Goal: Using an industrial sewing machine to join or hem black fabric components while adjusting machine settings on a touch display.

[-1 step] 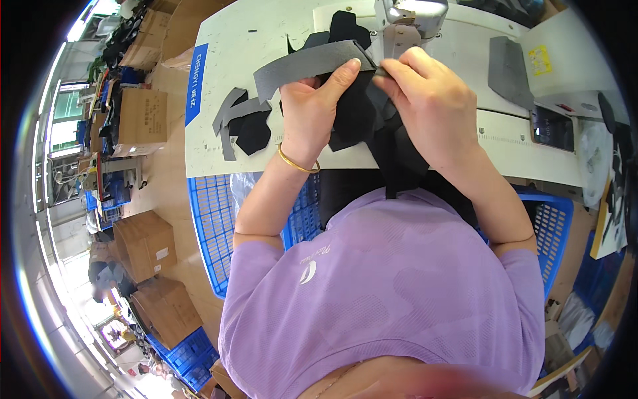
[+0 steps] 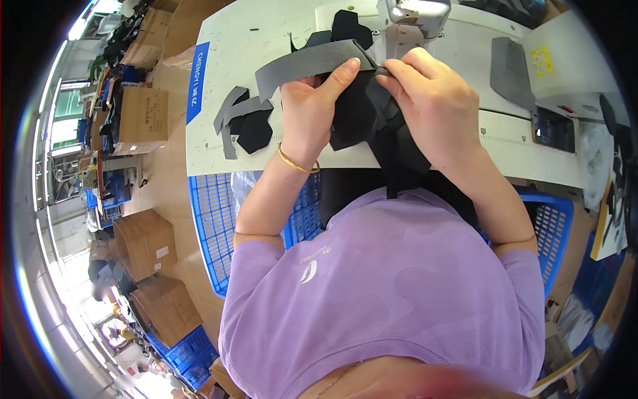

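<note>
My left hand pinches a curved grey fabric strip between thumb and fingers, near the strip's right end. Close beside it, the fingertips of my right hand are closed on the narrow end of the same strip, where a dark edge shows. Black fabric pieces lie under and between both hands, and one length hangs over the table's front edge toward my lap. Just beyond my fingers stands the metal head of a sewing machine; its needle cannot be made out.
Grey and black cut pieces lie on the white table at the left. To the right are a flat grey piece and a dark display panel. Blue plastic baskets sit below the table; cardboard boxes stand on the floor at left.
</note>
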A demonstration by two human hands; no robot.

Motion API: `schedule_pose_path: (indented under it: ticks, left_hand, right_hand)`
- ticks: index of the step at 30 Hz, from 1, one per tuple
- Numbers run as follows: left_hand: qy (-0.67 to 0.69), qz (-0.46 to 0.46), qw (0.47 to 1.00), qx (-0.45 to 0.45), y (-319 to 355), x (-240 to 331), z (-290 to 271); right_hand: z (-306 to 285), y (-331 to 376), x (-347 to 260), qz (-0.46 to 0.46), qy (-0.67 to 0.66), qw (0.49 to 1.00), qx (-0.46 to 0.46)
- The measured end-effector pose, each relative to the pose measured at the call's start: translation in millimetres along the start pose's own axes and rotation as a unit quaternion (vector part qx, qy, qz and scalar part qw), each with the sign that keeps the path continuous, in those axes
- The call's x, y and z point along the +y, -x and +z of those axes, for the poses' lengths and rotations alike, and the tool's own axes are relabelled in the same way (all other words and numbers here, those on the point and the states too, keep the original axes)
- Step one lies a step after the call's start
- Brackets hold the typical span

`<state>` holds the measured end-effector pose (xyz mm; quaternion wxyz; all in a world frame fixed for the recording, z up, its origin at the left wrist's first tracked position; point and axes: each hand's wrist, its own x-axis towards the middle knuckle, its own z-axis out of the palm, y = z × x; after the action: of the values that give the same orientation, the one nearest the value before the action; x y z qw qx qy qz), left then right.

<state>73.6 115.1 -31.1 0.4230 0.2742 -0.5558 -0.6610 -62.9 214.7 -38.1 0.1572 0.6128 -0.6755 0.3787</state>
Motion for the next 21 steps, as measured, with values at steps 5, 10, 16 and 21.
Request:
schedule_pose_path:
  ticks: [5,10,16,21]
  left_hand:
    - [0.092,-0.238,0.965,-0.057,-6.2,9.4,-22.7]
    - [0.131,-0.169,0.976,-0.027,-7.0,0.6,-57.7]
    - [-0.110,-0.136,0.963,0.206,-26.4,9.6,-176.0]
    - [-0.279,-0.140,0.934,0.172,-28.9,-15.3,-223.5]
  right_hand:
    - [1.6,0.9,2.3,0.024,-0.013,1.000,0.011]
    - [3.7,5.9,-0.5,0.030,-0.063,0.998,-0.011]
    - [1.5,14.2,6.6,0.048,-0.098,0.991,-0.071]
    - [8.0,19.7,8.7,0.065,-0.126,0.985,-0.097]
